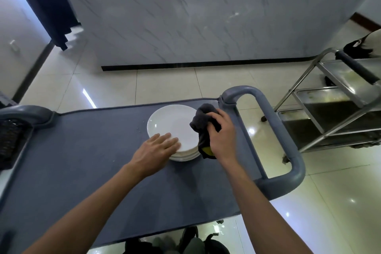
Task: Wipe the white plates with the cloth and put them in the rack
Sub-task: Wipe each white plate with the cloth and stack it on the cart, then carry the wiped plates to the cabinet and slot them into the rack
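Plate stack on grey cart, both hands at the stack.

Left hand: fingers straight and spread wide, resting flat on the near rim of the top plate of the white plates, a stack near the cart's right end. Right hand: fingers curled around a dark cloth, bunched against the stack's right edge. Cart top carries the stack; its handle stands just right. Beyond: steel trolley, marble-pattern counter.

Cloth in right hand beside plates
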Demonstrator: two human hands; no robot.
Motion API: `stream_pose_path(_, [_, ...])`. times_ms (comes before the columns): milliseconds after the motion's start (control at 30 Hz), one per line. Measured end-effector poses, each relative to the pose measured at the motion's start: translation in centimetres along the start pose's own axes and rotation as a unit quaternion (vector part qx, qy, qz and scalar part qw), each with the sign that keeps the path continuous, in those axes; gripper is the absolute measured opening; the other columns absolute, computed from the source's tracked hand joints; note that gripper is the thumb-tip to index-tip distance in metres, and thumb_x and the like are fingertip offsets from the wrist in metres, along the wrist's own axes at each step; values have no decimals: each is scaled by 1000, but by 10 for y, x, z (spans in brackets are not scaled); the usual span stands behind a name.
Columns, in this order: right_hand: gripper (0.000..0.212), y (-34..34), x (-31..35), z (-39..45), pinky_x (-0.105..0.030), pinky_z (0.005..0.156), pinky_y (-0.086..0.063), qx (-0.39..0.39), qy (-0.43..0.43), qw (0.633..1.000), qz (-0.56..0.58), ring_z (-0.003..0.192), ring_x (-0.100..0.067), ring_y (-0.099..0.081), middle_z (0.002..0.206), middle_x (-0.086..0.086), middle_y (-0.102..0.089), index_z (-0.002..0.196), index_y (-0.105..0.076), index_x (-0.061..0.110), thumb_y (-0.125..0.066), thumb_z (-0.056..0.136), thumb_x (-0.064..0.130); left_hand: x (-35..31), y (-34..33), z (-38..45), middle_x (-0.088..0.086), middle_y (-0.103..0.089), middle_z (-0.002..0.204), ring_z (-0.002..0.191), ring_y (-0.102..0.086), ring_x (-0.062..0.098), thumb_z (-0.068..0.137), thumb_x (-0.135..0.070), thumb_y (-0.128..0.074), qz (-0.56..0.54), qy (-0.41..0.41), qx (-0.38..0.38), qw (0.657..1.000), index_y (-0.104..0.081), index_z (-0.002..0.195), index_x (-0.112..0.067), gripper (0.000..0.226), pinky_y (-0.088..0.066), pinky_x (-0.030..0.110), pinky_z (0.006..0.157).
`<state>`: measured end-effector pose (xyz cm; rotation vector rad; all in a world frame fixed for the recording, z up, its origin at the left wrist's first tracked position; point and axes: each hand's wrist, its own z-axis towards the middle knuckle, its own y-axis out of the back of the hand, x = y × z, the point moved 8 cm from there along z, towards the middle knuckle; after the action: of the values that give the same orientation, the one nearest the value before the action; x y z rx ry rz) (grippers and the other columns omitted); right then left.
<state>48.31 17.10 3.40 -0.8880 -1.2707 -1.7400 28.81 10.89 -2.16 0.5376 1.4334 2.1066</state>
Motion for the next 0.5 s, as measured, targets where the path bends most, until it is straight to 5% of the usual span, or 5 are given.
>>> stream_pose_path(367, [24,-21,-10,1,-4,97,-35,22,4,1000,5,111,2,-54,124,4,-61,104,-74,13,-62,90,-1,-3,-13,-10,-3,-61,137,129,-55,28,98,-30,-54,-20,12,48,999,-65,126,-20,31,-50,40,97])
stream_pose_path(433, [24,-25,-8,1,-4,97,-34,29,12,999,1,110,6,-53,124,5,-61,105,-74,12,-62,90,-2,4,-1,-7,-7,-68,129,126,-59,20,98,-45,-50,-112,113,21,987,-72,119,-24,37,-52,38,99])
stream_pose_path(500, [25,-29,-5,0,-5,97,-35,37,17,999,6,110,11,-52,124,5,-61,105,-74,13,-62,89,-3,22,10,-9,-11,-72,121,120,-63,11,94,-46,-59,-238,277,-30,931,-74,117,-27,34,-51,37,101])
